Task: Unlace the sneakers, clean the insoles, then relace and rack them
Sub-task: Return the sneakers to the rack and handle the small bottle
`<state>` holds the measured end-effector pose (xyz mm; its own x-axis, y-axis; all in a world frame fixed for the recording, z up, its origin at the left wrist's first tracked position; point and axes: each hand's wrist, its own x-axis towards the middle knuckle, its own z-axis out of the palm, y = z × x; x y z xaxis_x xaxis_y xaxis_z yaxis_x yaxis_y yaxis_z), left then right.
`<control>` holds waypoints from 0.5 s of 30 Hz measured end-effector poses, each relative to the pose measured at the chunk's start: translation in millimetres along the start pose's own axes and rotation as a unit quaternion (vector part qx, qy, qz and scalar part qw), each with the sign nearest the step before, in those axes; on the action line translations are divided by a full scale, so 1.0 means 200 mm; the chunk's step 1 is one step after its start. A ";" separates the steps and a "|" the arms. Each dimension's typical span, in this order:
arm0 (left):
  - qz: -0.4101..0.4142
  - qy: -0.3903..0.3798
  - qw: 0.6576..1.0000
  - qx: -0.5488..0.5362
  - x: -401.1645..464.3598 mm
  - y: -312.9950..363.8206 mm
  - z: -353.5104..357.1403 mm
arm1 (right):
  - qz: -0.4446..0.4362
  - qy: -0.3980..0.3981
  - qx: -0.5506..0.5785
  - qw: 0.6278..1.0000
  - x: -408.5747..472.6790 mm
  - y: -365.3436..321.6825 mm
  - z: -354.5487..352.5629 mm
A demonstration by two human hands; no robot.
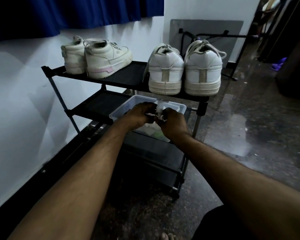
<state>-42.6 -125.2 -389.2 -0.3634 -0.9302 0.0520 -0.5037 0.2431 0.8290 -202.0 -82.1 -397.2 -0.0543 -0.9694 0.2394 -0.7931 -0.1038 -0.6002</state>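
Against the white wall stands the black metal-framed rack with dark fabric shelves [128,75], its right posts facing open speckled stone floor [241,135] that runs clear toward the doorway. On the top shelf, two pairs sit heels toward me: the cream high-top sneakers with a pink sole stripe [100,58] at the left, the white low-top leather sneakers with grey heel tabs [185,70] at the right, their heels right at the front edge. Bare shelf fabric shows between the pairs.

One shelf down, a clear rectangular plastic tub [121,108] juts past the shelf's front edge. My left hand [139,115] and right hand [173,123] meet above it, fingers curled and pinching a small white crumpled piece [160,110]; whether it is cloth, wipe or paper I cannot tell. My hands hide most of the tub's contents, though something pale and a bit of green shows below them.

A blue curtain [76,13] hangs above, cut off by the frame. A grey board and black stand [206,32] lean in the dim corner.
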 end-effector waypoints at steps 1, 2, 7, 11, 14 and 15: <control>-0.003 -0.007 1.000 -0.004 0.00 0.00 0.00 | 0.009 0.005 -0.001 1.000 0.00 0.00 0.01; -0.005 -0.012 1.000 -0.002 0.01 -0.01 0.01 | 0.017 0.007 0.000 1.000 0.01 0.00 0.01; -0.015 -0.012 1.000 0.011 0.03 -0.03 0.03 | 0.015 0.005 -0.020 1.000 0.02 0.00 0.05; -0.007 0.003 0.998 0.058 0.03 -0.01 0.05 | 0.020 0.020 -0.010 1.000 0.02 0.00 0.05; 0.002 0.004 0.997 0.076 0.02 0.01 0.05 | 0.032 0.024 -0.011 0.999 0.02 0.00 0.05; 0.001 0.003 0.997 0.079 0.02 0.01 0.05 | 0.033 0.025 -0.015 0.999 0.01 0.00 0.05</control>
<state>-53.3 -125.7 -392.6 -0.3603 -0.9310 0.0582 -0.6197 0.2855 0.7311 -195.3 -86.8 -403.8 -0.1367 -0.9617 0.2377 -0.8047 -0.0321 -0.5928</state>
